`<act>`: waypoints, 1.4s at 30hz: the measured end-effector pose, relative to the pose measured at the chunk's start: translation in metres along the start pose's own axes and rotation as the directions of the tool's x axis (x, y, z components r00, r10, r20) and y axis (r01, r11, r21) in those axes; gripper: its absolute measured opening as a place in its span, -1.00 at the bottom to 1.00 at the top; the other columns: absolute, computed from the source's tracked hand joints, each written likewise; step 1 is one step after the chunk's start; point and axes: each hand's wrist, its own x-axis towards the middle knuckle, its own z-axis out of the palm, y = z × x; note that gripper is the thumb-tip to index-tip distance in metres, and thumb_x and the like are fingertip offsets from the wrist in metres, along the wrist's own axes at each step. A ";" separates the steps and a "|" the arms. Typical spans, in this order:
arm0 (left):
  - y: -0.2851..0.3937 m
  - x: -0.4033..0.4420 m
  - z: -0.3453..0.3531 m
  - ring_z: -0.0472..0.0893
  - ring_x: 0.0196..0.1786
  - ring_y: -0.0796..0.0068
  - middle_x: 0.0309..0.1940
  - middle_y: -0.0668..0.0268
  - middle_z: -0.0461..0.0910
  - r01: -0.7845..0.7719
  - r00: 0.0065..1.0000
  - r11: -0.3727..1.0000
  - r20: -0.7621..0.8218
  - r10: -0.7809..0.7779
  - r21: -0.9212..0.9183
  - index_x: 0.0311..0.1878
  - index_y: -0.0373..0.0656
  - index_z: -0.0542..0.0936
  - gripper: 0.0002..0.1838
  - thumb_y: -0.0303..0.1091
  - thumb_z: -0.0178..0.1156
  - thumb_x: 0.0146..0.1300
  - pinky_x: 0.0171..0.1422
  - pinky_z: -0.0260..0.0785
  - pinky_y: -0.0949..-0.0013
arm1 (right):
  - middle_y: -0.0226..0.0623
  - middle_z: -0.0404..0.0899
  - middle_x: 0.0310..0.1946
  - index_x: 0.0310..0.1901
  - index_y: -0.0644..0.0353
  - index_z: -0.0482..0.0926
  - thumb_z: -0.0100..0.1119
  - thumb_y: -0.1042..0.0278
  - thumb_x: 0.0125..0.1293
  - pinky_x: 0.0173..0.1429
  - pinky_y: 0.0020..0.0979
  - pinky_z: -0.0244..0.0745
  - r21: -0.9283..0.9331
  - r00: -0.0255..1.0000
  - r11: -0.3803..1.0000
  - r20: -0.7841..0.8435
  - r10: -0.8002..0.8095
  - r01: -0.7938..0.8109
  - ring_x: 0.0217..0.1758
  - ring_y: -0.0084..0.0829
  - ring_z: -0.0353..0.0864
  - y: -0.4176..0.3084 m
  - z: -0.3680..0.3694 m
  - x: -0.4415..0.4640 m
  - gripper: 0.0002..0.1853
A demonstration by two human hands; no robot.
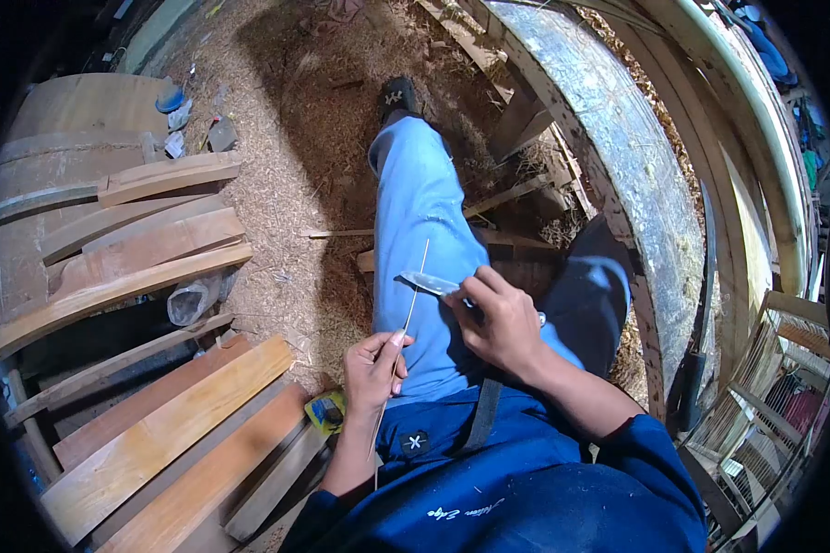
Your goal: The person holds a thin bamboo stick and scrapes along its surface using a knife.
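Note:
My left hand [373, 370] pinches a long, thin stick [409, 315] between thumb and fingers. Its upper end points away over my thigh, and its lower part runs back along my forearm. In my closed right hand [500, 318] is a knife, with its short, pale blade [426, 282] pointing left. The blade crosses the stick above my left hand; whether the two touch I cannot tell. The knife's handle is hidden by my fingers. Both hands are over my light-blue trouser leg [420, 194].
Wooden boards [171, 433] and curved pieces [148, 249] lie stacked at left, near a clear plastic bag [194, 300] and a yellow packet [326, 411]. Shavings cover the floor [277, 212]. A large curved panel [609, 120] stands at right, beside a slatted wooden frame [756, 405].

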 end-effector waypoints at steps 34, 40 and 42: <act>-0.005 -0.001 0.007 0.31 -0.79 0.72 -0.71 0.37 0.51 -0.012 0.997 0.998 -0.074 0.007 -0.061 -0.23 -0.33 0.72 -0.77 -0.31 0.32 0.40 -0.71 0.08 0.58 | -0.21 0.46 -0.38 -0.34 0.12 0.49 0.33 0.26 0.30 -0.48 -0.06 0.50 -0.046 0.999 0.999 -0.041 -0.023 0.021 -0.46 -0.07 0.62 0.004 0.001 -0.007 -0.79; -0.005 -0.001 0.007 0.31 -0.78 0.72 -0.71 0.37 0.51 -0.016 0.996 0.998 -0.083 0.012 -0.056 -0.23 -0.34 0.72 -0.77 -0.31 0.33 0.38 -0.71 0.08 0.57 | -0.22 0.45 -0.41 -0.32 0.12 0.49 0.30 0.28 0.31 -0.47 -0.07 0.50 -0.053 0.997 0.996 0.031 -0.075 0.076 -0.48 -0.10 0.63 -0.008 0.000 -0.020 -0.82; -0.004 -0.001 0.007 0.31 -0.78 0.72 -0.71 0.37 0.51 -0.014 0.997 0.999 -0.082 0.010 -0.052 -0.24 -0.34 0.72 -0.77 -0.31 0.33 0.38 -0.71 0.08 0.57 | -0.22 0.45 -0.41 -0.33 0.12 0.49 0.30 0.27 0.31 -0.47 -0.06 0.49 -0.048 0.998 0.997 0.029 -0.060 0.061 -0.48 -0.07 0.63 -0.005 -0.002 -0.020 -0.81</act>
